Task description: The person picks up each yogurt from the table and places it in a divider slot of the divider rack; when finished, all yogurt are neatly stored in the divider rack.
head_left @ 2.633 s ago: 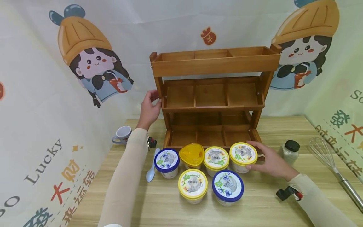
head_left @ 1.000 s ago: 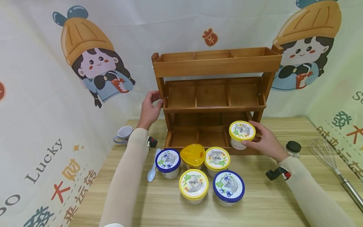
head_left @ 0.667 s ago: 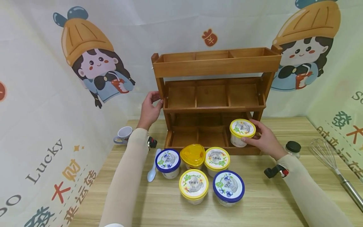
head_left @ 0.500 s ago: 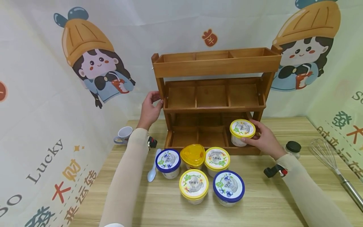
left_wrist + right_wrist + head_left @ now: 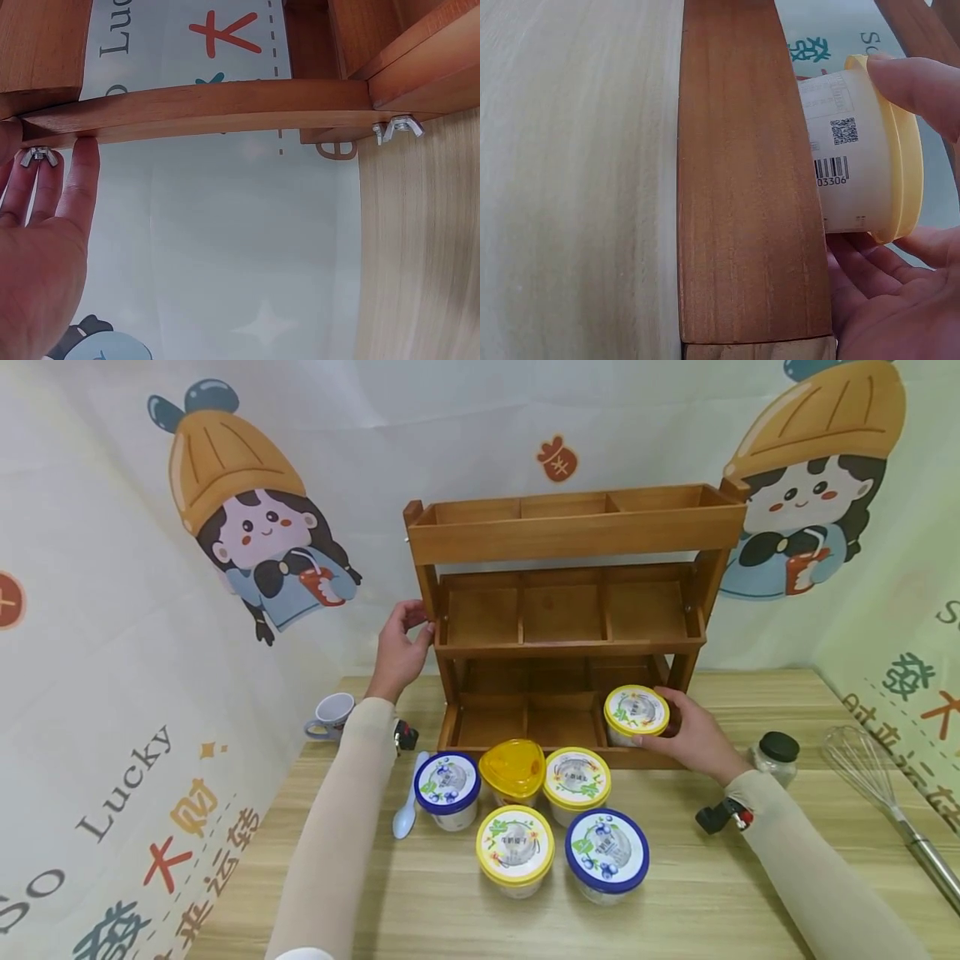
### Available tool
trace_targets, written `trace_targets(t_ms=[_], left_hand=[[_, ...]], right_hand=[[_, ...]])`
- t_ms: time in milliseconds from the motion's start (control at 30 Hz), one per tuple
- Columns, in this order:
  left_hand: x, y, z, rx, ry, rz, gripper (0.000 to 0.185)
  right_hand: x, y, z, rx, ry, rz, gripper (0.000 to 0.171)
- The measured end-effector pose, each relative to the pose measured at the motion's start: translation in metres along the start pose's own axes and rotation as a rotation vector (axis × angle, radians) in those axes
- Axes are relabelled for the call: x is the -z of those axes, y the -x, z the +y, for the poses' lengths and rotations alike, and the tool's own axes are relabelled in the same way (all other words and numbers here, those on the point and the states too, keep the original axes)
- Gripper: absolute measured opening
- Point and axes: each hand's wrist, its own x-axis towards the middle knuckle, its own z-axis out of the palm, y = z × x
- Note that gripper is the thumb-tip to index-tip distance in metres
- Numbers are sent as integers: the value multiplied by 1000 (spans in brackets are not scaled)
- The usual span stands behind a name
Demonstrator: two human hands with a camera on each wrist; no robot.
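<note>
Both hands were gripping something. With thumb and fingers, the right hand (image 5: 693, 731) held a round white tub with a yellow plastic lid (image 5: 636, 709) by the sides of its lid; the tub was in the right compartment of the lowest tier of a three-tier brown wooden rack (image 5: 573, 537), its base hidden behind the front board. Whether it touched the compartment floor could not be told. A grip that high probably left the base free to fit behind the board. On the rack's left upright the left hand (image 5: 401, 647) held on beside a metal wing nut (image 5: 39, 156), likely to steady the frame.

Toward the near edge of the pale wood-grain table (image 5: 420, 910), a second yellow-lidded tub (image 5: 515, 843) stood left of a blue-lidded white tub (image 5: 607, 850). Behind them, left to right, came another blue-lidded tub (image 5: 447, 782), a container with an amber, rounded-triangular top (image 5: 513, 767) and a third yellow-lidded tub (image 5: 577, 777), presumably grouped for easy reach. A light-blue plastic spoon (image 5: 406, 817) lay just left of that row; a wire whisk (image 5: 873, 772) lay along the right edge. Farther back, a black-lidded clear jar (image 5: 776, 755) stood right of the rack, and a white printed mug (image 5: 332, 714) near the left edge. The rack stood toward the far edge, before a pale printed cloth (image 5: 465, 410).
</note>
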Motion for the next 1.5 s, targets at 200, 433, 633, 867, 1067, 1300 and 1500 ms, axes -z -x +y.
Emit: trace_targets(t_ms=[200, 433, 633, 867, 1067, 1300, 1500], left_hand=[[-2, -2, -1, -16, 11, 5, 34], [0, -1, 0, -22, 9, 5, 35], [2, -1, 0, -24, 6, 2, 35], [2, 1, 3, -8, 11, 2, 35], [2, 1, 2, 0, 25, -1, 36], [2, 1, 1, 20, 44, -16, 35], [3, -1, 3, 4, 64, -19, 34]], right_hand=[[0, 0, 1, -12, 41, -13, 101], [1, -2, 4, -23, 25, -52, 104], [4, -1, -1, -16, 23, -58, 103], [10, 4, -3, 24, 1, -30, 98], [14, 12, -7, 20, 17, 2, 96], [16, 24, -15, 48, 49, 42, 90], [15, 33, -20, 96, 40, 62, 83]])
